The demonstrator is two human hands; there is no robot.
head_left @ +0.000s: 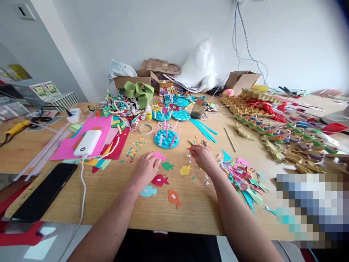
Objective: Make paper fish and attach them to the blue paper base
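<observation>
My left hand [147, 166] rests on the table with its fingers lying over the edge of a pink paper fish [159, 156]. Close to it lie a green paper fish [167, 166], a red one [160, 180], a light blue one [148, 191], an orange one [174, 198] and a yellow one [185, 170]. Small white squares sit on the red, blue and orange fish. My right hand [203, 157] reaches down, fingers bent together, at a little heap of coloured scraps [196, 139]; its fingertips are partly hidden. Loose white squares [206, 177] lie below it.
A blue disc with pink twisted posts [167, 139] stands ahead, near a tape roll [145, 129] and a glue bottle [148, 112]. Paper offcuts [247, 178] are heaped right. A phone [45, 191] and white power bank [87, 142] lie left; egg-carton pieces [294, 136] spread far right.
</observation>
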